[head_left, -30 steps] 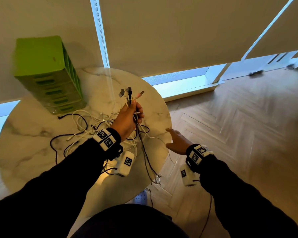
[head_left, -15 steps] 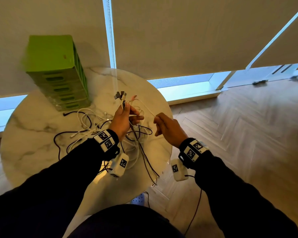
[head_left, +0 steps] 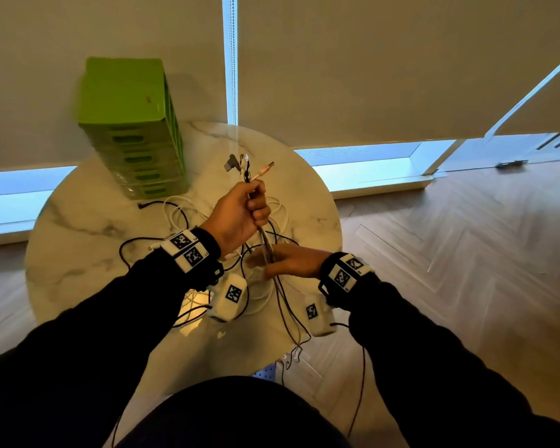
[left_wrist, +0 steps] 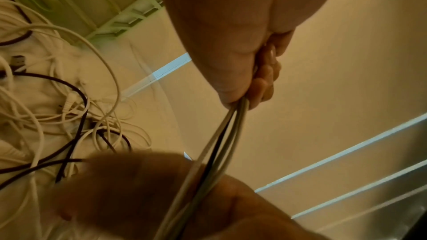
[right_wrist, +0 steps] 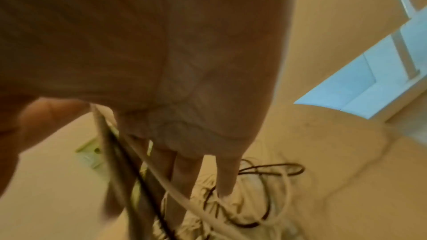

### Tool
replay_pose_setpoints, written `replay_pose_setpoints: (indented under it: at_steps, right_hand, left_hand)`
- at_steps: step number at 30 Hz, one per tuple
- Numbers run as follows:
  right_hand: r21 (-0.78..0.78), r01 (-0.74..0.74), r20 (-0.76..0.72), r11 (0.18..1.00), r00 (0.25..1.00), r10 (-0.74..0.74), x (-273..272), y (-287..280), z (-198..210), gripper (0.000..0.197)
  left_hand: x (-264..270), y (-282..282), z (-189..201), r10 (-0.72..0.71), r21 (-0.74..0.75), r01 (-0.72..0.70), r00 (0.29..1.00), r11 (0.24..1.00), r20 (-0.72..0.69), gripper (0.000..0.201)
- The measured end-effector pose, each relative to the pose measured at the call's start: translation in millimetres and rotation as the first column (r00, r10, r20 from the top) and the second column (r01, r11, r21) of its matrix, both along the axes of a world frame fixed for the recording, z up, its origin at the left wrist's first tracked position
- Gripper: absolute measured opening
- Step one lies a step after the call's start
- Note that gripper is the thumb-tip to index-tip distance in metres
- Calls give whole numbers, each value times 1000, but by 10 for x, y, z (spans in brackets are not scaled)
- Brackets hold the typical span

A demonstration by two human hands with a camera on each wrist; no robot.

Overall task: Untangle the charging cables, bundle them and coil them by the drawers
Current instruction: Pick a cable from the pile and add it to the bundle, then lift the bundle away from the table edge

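Cables (head_left: 262,231) bunched tight in left hand (head_left: 240,215), plugs up. Right hand (head_left: 291,261) lower, fingers loosely around same cables; grip blurred, cannot tell. Drawers (head_left: 136,130) on counter (head_left: 78,253).

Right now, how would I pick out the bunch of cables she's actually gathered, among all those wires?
Start at the round marble table with the green drawers at its back. Above the loose tangle, the left hand grips a few cables. That gripped bunch alone runs taut to the right hand, plug ends poking above the fist.
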State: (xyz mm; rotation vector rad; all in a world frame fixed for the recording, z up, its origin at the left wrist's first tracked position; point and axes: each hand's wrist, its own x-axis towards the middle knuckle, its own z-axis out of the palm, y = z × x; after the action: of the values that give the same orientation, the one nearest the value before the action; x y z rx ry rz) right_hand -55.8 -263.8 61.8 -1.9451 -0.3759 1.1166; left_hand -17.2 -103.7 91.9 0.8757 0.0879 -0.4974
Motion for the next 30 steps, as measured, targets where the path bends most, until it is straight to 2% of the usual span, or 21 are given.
replay_pose_setpoints:
  at_steps: [1, 2, 5, 6, 8, 10, 12, 13, 15, 17, 20, 22, 23, 26, 28, 30]
  right_hand:
    - [27, -2, -15, 1000, 1000, 3, -11, 74, 17, 33]
    - [56, 15, -37, 998, 999, -13, -12, 111, 10, 26]
    - [101, 155, -178, 983, 975, -136, 33, 135, 92, 27]
    - [77, 193, -149, 978, 972, -181, 87, 103, 116, 27]
    - [2, 234, 78, 972, 969, -234, 206, 40, 172, 22]
    - [-95, 238, 388, 967, 903, -185, 312, -15, 174, 18]
    - [-275, 171, 566, 946, 824, 16, 344, -25, 152, 18]
    - [-382, 110, 584, 918, 798, 147, 322, 21, 138, 20]
    - [-506, 26, 552, 862, 778, 301, 224, 179, 104, 31]
    - [-539, -58, 492, 840, 788, 370, 91, 373, -21, 47]
    - [-507, -207, 385, 837, 814, 434, -135, 668, -293, 57]
    - [-452, -278, 295, 848, 850, 436, -249, 758, -433, 62]
    - [-439, -313, 244, 842, 860, 448, -266, 778, -474, 60]
    - [-382, -381, 157, 842, 871, 465, -166, 762, -502, 33]
    - [-333, -358, 178, 872, 885, 431, -8, 729, -484, 36]
    - [-316, -293, 259, 902, 888, 379, 190, 706, -508, 36]
  left_hand:
    - [22, 59, 18, 17, -30, -17, 1000, 999, -4, 26]
    - [44, 136, 43, 49, -55, -50, 999, 997, -6, 23]
    - [100, 455, 94, 181, -147, -183, 983, 972, -28, 12]
    - [116, 555, 95, 212, -176, -215, 977, 961, -38, 11]
    - [144, 732, 92, 255, -213, -261, 965, 941, -59, 11]
    - [163, 834, 115, 297, -214, -303, 953, 929, -59, 13]
    - [181, 853, 161, 363, -164, -362, 931, 918, -25, 19]
    - [196, 853, 170, 411, -123, -408, 911, 905, 1, 21]
    - [245, 817, 161, 501, -35, -500, 864, 865, 47, 23]
    - [291, 758, 110, 544, 45, -548, 835, 835, 77, 16]
    - [288, 687, -69, 536, 215, -545, 838, 810, 106, 15]
    - [240, 662, -230, 488, 291, -497, 866, 817, 109, 8]
    - [216, 686, -322, 456, 311, -463, 884, 830, 99, 11]
    - [131, 848, -507, 379, 337, -378, 923, 862, 64, 19]
    - [100, 985, -599, 377, 342, -363, 926, 867, 27, 29]
    - [85, 1096, -660, 403, 321, -375, 915, 870, -22, 43]
